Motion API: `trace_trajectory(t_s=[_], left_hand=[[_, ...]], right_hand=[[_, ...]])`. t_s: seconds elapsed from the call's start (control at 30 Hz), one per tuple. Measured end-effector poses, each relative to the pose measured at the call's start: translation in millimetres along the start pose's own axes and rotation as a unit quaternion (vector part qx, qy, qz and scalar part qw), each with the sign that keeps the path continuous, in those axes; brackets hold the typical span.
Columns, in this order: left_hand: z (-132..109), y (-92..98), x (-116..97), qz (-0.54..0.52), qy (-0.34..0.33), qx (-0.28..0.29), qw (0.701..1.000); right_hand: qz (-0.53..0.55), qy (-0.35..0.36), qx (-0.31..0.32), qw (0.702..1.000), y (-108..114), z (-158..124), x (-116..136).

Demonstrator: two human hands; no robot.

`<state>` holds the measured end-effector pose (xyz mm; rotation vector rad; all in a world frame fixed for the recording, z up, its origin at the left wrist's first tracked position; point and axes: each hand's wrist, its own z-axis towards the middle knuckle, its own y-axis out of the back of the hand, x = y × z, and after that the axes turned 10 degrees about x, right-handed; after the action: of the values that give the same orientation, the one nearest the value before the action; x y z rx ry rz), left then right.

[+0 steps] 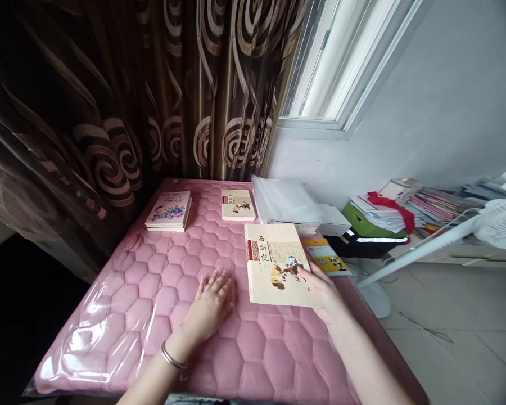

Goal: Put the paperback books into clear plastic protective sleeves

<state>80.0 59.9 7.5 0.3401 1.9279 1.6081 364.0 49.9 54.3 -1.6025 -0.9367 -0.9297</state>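
Observation:
My right hand (pixel 325 292) grips the lower right corner of a cream-covered book (pixel 276 263) with Chinese characters and a small picture, held just above the pink quilted surface (pixel 160 292). My left hand (pixel 211 304) lies flat on the pink surface, fingers stretched out, just left of that book, with a silver bangle on the wrist. Farther back lie a smaller cream book (pixel 237 204) and a colourful book stack (pixel 170 210).
A pile of clear plastic sleeves (pixel 284 199) lies at the back right, with a yellow panda booklet (pixel 325 256) at the surface's right edge. Dark patterned curtains (pixel 152 90) hang behind. On the floor at right are a book pile (pixel 405 211) and a white fan (pixel 484 228).

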Motion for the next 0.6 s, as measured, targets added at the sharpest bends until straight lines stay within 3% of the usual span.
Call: trace_trajectory(t_s=[0.1, 0.23, 0.43, 0.6], left_hand=[[-3.9, 3.2, 13.3, -0.013, -0.008, 0.016, 1.0], [-4.8, 9.5, 8.5, -0.026, -0.001, 0.051, 0.998], [-2.9, 14.8, -0.1, -0.034, 0.023, 0.081, 0.996], [-1.6, 12.4, -1.3, -0.024, 0.021, 0.074, 0.997]], right_hand=[[-0.011, -0.012, 0.004, 1.0, -9.2, 2.3, -10.9], [-0.045, -0.027, 0.012, 0.999, -13.8, 8.1, -32.2], [-0.106, -0.023, 0.018, 0.994, 1.5, 19.9, -61.3], [-0.145, -0.045, 0.02, 0.988, 6.7, 20.9, -66.3]])
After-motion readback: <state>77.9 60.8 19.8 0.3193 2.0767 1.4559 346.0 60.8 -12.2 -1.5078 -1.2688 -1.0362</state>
